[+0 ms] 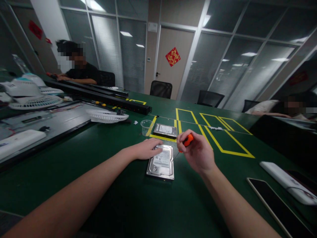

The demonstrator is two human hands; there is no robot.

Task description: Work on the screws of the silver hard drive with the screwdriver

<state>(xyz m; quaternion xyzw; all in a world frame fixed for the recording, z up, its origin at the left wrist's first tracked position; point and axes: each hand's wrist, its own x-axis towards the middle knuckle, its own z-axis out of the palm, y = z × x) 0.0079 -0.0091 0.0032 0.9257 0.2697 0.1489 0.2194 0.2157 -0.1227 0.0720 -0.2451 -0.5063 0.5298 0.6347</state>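
A silver hard drive (162,164) with a pale label lies flat on the green table in front of me. My left hand (147,148) rests across its far left part, fingers stretched out and the thumb on the label. An orange and black screwdriver (188,140) is gripped in my right hand (198,152), its thin shaft slanting down to the drive's right edge. Whether the tip sits in a screw is too small to tell. Just beyond, a second hard drive (165,130) lies inside a yellow taped outline, beside a clear plastic cup (146,128).
More yellow tape outlines (229,152) mark the table to the right. A phone (274,201) and a white power strip (284,178) lie at the near right. Fan parts (106,115) and a large panel (66,120) occupy the left. People sit at the far left and far right.
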